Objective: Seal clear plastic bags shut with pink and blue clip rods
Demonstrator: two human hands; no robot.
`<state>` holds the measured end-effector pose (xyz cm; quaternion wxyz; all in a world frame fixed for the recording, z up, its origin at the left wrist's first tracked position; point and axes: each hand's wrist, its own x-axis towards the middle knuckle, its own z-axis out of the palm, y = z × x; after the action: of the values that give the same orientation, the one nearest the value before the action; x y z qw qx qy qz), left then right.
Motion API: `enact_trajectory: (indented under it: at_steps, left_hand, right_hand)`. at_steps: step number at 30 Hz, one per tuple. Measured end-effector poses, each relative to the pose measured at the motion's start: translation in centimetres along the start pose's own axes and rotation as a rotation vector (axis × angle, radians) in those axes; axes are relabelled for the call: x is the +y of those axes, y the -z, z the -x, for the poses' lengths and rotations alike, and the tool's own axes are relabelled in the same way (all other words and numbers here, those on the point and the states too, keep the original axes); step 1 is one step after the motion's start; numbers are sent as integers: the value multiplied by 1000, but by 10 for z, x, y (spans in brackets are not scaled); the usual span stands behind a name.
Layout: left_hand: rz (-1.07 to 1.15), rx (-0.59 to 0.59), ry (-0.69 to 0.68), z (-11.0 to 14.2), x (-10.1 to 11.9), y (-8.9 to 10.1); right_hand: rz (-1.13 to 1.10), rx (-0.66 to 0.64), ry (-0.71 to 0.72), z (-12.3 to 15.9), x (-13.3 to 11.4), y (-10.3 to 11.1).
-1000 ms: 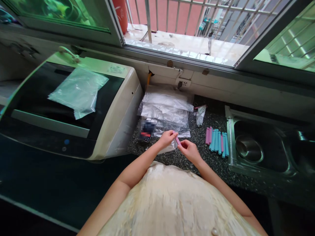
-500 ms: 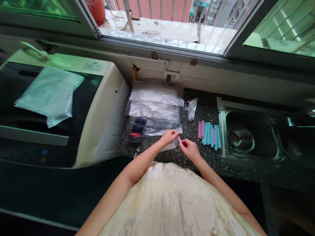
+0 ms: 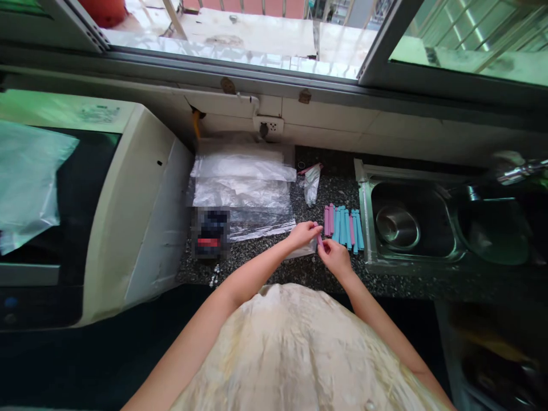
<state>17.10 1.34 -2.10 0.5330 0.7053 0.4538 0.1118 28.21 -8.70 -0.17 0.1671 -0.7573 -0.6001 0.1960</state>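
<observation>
My left hand (image 3: 305, 233) pinches the upper end of a slim pink bag clip (image 3: 319, 238). At its lower end, the fingers of my right hand (image 3: 335, 258) are closed on the same clip. A small clear plastic bag (image 3: 303, 250) lies just below my left hand; whether the clip is on it I cannot tell. To the right, several pink and blue bag clips (image 3: 341, 225) lie side by side on the dark speckled counter. Beyond my hands sits a crumpled white bag (image 3: 312, 186) with a pink strip at its top.
Flat clear plastic bags (image 3: 243, 191) are spread at the counter's back left, beside a blurred dark and red item (image 3: 209, 234). A washing machine (image 3: 124, 188) stands left, with a plastic bag (image 3: 29, 177) on it. A sink (image 3: 363, 228) holding a metal bowl (image 3: 398, 226) is right.
The view has swung right, so the surroundings sit further left. Both hands still hold the pink clip, which now stands nearer the row of clips.
</observation>
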Motion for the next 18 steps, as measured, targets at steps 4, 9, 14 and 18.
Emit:
enact_trajectory:
  at_steps: [4,9,14,18]
  left_hand:
    - [-56,-22,-14,-14,7,-12]
    - [-102,-46,-14,-30,11,-24]
    - [-161,-79,33,-37,15,-31]
    - [-213,-101,67,-39,20,-36]
  right_hand:
    - [21,17,-18,-3,14,7]
    - [36,41,-18,-7,30,12]
    - [85,42,-68,-12,46,13]
    - [139,39,-70,-15,55,10]
